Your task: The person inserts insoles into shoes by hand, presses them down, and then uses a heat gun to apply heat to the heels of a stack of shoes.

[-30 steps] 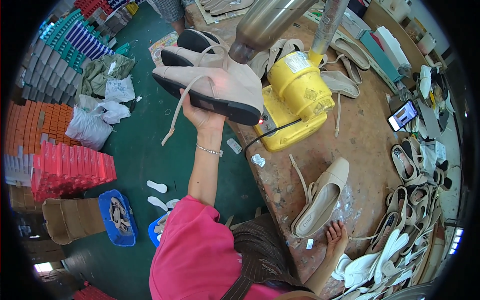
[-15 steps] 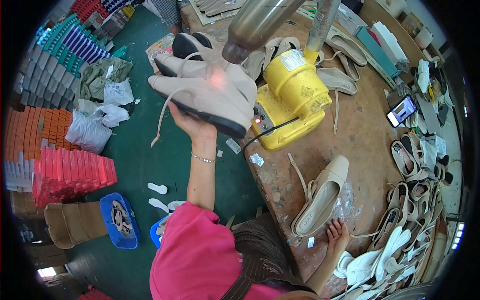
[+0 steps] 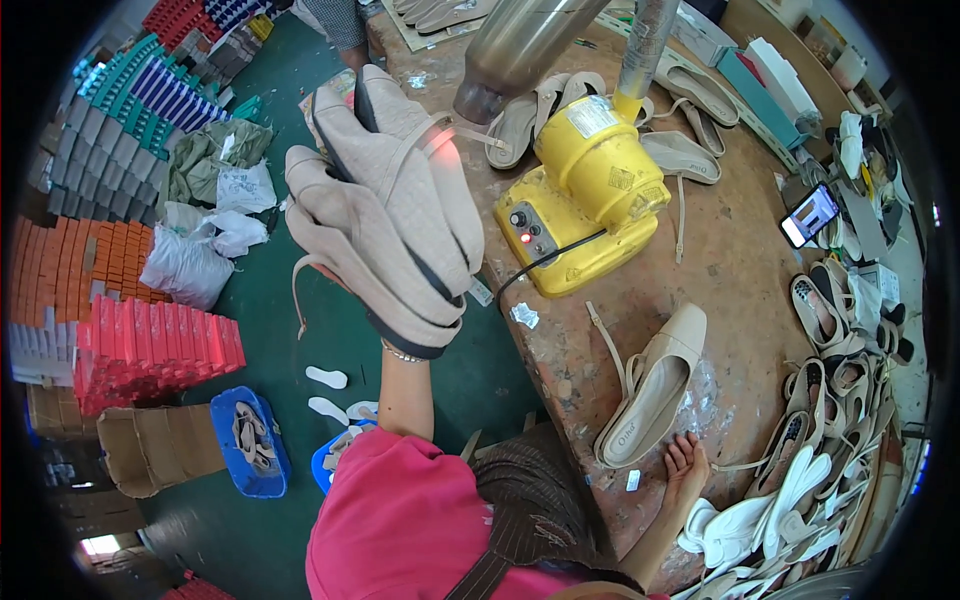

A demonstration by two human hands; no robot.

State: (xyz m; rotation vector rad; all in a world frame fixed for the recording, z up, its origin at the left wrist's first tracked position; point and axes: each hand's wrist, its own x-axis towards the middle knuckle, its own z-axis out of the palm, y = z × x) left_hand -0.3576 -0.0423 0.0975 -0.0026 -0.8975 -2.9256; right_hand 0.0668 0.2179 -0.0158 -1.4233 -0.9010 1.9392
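- Left hand [image 3: 336,276] clamped under the beige shoes [image 3: 392,215], toward eleven o'clock; finger spread hidden, cannot tell
- Metal nozzle [image 3: 483,98] toward one o'clock from them
- Right hand [image 3: 687,468] holding nothing, fingers loosely curled, on the table [image 3: 560,335] at five o'clock, just beside a single shoe [image 3: 672,362]

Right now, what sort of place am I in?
Most likely a shoe workshop: several beige shoes are held up near a metal nozzle, a yellow machine stands on the worktable, and many more shoes are heaped to the right.
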